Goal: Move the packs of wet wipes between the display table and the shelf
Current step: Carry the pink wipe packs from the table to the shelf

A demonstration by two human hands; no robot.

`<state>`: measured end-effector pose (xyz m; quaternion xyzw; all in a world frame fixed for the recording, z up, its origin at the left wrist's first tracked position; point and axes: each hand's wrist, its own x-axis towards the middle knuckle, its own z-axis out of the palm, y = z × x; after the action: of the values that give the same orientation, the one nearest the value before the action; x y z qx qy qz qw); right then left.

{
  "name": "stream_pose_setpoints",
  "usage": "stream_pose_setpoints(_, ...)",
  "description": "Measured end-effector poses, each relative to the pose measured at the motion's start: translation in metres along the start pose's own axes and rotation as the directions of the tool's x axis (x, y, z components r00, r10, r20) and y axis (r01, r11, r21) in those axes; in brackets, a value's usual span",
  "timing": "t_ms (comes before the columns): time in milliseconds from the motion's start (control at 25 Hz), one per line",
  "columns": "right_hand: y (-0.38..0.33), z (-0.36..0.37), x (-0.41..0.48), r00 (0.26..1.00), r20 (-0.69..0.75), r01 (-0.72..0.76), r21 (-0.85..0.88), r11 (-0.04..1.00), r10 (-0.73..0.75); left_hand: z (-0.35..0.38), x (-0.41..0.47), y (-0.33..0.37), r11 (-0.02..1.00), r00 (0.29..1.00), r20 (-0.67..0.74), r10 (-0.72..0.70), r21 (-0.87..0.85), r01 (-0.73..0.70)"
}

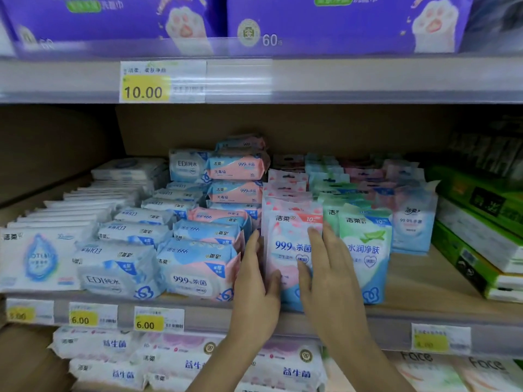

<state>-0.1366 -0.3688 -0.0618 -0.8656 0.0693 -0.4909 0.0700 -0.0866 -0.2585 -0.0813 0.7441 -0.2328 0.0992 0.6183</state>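
On the middle shelf (410, 295) a row of upright pink and blue wet wipe packs (288, 239) stands at the centre. My left hand (254, 284) holds the front pack's left edge, thumb on its face. My right hand (328, 267) lies flat on the front of that pack with straight fingers, covering its right side. Beside it on the right stands a row of green wet wipe packs (365, 250). The display table is out of sight.
Stacks of blue and pink wipe packs (195, 264) and white packs (39, 256) fill the shelf's left. Pale blue packs (413, 224) and green boxes (478, 230) stand at the right. Purple boxes (339, 21) sit above, more packs (169, 360) on the shelf below.
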Motion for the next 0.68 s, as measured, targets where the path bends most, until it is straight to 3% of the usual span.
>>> stream_pose_setpoints(200, 0.005, -0.012, -0.003, 0.977, 0.182, 0.126, -0.074, 0.989, -0.111, 0.001, -0.002, -0.008, 1.000, 0.998, 0.062, 0.020, 0.005, -0.020)
stream_pose_setpoints(280, 0.004, -0.007, -0.002, 0.971, 0.222, 0.096, -0.023, 0.995, -0.089, 0.001, 0.001, -0.009, 1.000, 0.998, 0.062, 0.016, 0.005, -0.017)
stream_pose_setpoints(440, 0.007, 0.005, -0.003, 0.981, 0.189, 0.015, 0.109, 0.994, -0.035, 0.002, 0.004, -0.004, 0.998, 1.000, 0.025, 0.015, 0.054, -0.016)
stream_pose_setpoints(680, 0.010, 0.007, -0.010, 0.998, 0.057, 0.015, 0.257, 0.966, -0.030, 0.003, 0.001, -0.003, 0.978, 0.993, -0.014, 0.117, 0.173, -0.113)
